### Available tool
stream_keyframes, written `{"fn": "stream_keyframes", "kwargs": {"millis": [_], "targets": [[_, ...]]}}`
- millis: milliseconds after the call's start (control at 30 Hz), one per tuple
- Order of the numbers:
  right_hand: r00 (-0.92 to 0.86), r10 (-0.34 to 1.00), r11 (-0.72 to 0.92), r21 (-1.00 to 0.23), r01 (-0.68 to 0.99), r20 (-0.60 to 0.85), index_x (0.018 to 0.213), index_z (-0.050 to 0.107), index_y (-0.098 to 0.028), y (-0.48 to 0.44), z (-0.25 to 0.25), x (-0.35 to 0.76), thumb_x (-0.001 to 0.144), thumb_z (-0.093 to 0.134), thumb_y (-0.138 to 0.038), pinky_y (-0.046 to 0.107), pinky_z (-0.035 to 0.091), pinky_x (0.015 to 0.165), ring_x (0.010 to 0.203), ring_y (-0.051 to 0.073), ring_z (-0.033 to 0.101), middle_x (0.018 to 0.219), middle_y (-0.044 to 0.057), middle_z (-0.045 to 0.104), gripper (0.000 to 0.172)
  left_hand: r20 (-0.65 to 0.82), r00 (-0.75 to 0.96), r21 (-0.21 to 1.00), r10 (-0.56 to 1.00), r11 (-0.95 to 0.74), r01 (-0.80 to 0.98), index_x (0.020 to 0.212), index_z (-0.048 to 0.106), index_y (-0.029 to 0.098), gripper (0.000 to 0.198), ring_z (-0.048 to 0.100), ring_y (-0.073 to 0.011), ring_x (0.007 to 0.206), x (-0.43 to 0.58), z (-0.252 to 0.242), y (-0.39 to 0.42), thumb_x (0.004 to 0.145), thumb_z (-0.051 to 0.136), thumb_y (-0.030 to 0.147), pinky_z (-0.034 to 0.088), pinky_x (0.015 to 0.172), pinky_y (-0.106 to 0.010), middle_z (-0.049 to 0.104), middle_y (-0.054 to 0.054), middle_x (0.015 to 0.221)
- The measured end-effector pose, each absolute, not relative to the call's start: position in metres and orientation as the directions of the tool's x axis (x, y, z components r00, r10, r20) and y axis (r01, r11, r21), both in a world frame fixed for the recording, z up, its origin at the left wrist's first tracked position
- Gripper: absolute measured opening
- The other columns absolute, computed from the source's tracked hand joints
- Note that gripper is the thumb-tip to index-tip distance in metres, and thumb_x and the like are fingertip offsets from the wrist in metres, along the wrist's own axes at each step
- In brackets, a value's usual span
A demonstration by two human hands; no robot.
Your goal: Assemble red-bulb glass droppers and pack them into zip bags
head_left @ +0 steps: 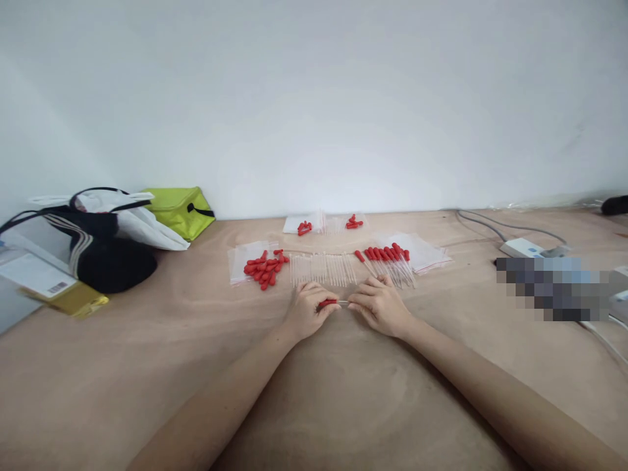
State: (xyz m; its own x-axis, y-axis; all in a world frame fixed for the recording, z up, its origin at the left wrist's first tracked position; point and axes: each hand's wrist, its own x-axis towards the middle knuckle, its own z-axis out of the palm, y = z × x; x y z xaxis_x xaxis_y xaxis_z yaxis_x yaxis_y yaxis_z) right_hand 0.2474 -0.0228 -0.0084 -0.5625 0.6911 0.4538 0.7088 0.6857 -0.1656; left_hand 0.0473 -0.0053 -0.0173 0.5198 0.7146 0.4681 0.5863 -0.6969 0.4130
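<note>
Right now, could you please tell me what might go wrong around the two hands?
The left grip holds a red bulb and the right grip a thin clear tube; pushed off-line, the tube could bend or slip.
The row of clear tubes lies just beyond both hands, so a knuckle might knock it askew.
The red-ended tubes lie close beyond the right grip; a sideways sweep could scatter them.

Soft, diffuse light is recorded, brightest on the plain white wall at centre. Faint shadows are cast on the smooth tan tabletop, lower centre. Blocky pixelation is noted at right; outer edges are stretched.
</note>
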Motion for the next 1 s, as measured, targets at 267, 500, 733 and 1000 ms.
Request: {"fn": "stream_keyframes", "kwargs": {"millis": [267, 500, 733, 1000], "targets": [[-0.143, 0.835, 0.305, -0.231, 0.924, 0.531, 0.077, 0.065, -0.021, 0.001, -0.014, 0.268, 0.082, 0.042, -0.029, 0.032, 0.023, 0.066, 0.076, 0.019, 0.049, 0.076, 0.005, 0.065, 0.025, 0.420, 0.285, 0.485, 0.861, -0.479, 0.732, 0.112, 0.045, 0.017, 0.049, 0.055, -0.0198, 0.082, 0.042, -0.021, -0.001, 0.068, 0.065, 0.026, 0.038, 0.076, -0.035, 0.059, -0.003, 0.086], [0.146, 0.906, -0.040, -0.262, 0.964, 0.397, 0.071, 0.067, -0.018, 0.030, -0.016, 0.261, 0.080, 0.040, -0.032, 0.038, 0.027, 0.071, 0.076, 0.024, 0.054, 0.073, 0.011, 0.065, 0.032, 0.364, 0.338, 0.415, 0.868, -0.477, 0.775, 0.102, 0.051, 0.020, 0.033, 0.056, -0.0197, 0.078, 0.044, -0.020, -0.004, 0.071, 0.062, 0.023, 0.033, 0.075, -0.036, 0.060, -0.001, 0.079], [0.200, 0.947, -0.146, -0.219, 0.965, 0.251, 0.064, 0.066, -0.016, 0.034, -0.012, 0.259, 0.079, 0.038, -0.040, 0.043, 0.026, 0.074, 0.074, 0.027, 0.056, 0.068, 0.013, 0.064, 0.040, 0.354, 0.346, 0.410, 0.869, -0.476, 0.778, 0.096, 0.053, 0.019, 0.026, 0.056, -0.0192, 0.076, 0.045, -0.021, -0.003, 0.072, 0.061, 0.023, 0.031, 0.073, -0.035, 0.060, 0.000, 0.077], [0.213, 0.972, -0.196, -0.155, 0.968, 0.101, 0.067, 0.065, -0.014, 0.035, -0.008, 0.259, 0.077, 0.039, -0.043, 0.043, 0.025, 0.077, 0.069, 0.025, 0.057, 0.070, 0.012, 0.064, 0.041, 0.342, 0.332, 0.386, 0.879, -0.454, 0.803, 0.093, 0.056, 0.020, 0.022, 0.056, -0.0183, 0.078, 0.045, -0.018, -0.005, 0.072, 0.061, 0.025, 0.030, 0.075, -0.034, 0.061, 0.000, 0.078]]}}
